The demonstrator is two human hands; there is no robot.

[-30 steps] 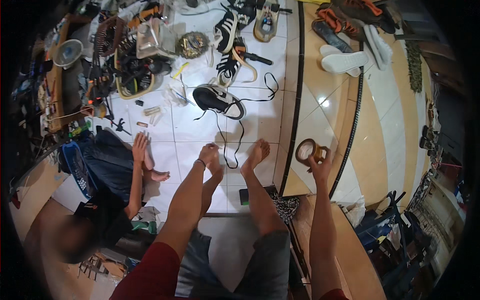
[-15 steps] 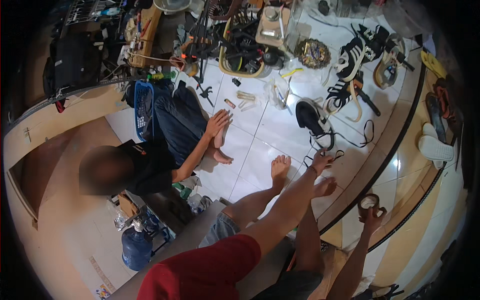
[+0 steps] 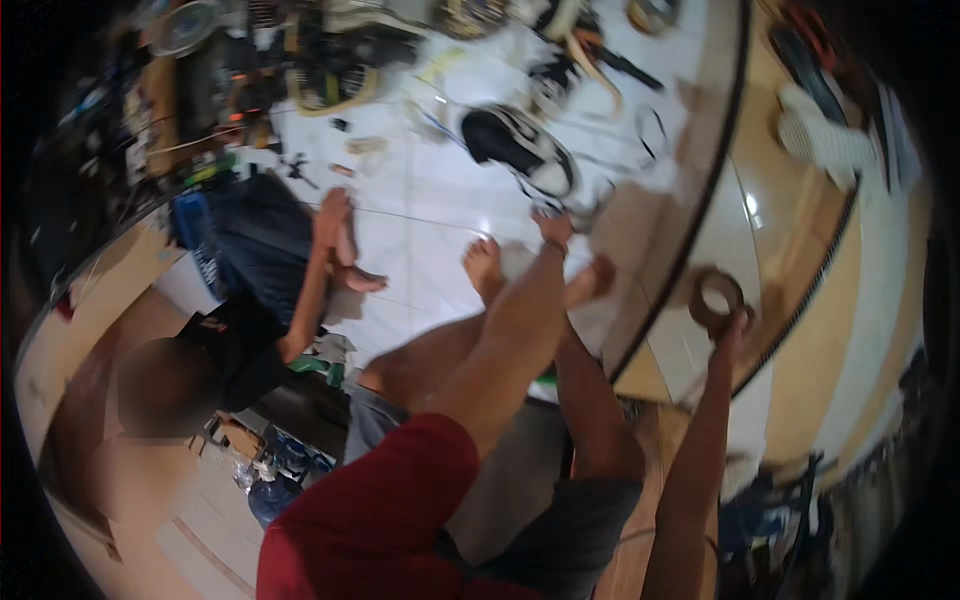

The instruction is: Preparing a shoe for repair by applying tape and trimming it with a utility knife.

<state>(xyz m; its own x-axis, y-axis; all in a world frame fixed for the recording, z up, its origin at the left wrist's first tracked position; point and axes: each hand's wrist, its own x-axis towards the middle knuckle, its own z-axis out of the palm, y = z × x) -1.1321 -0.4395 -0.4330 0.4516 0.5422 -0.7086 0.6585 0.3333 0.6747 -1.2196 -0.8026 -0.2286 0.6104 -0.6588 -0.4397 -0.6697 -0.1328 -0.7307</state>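
My left hand (image 3: 552,225) reaches past my feet (image 3: 482,262) to the black laces below a black-and-white shoe (image 3: 515,150) on the white tiled floor; its fingers are blurred, so whether they grip a lace is unclear. My right hand (image 3: 733,325) holds a brown roll of tape (image 3: 707,304) over the tiled step at the right.
A seated co-worker (image 3: 240,350) is at left, a hand (image 3: 328,215) by their foot. More shoes (image 3: 555,75), a tool basket (image 3: 330,85) and small loose items (image 3: 360,145) lie beyond; pale soles (image 3: 820,135) rest on the step (image 3: 800,260).
My left arm has moved forward and right, its hand now at the laces by the shoe. My right hand still holds the tape roll. The view swung left, then partly back.
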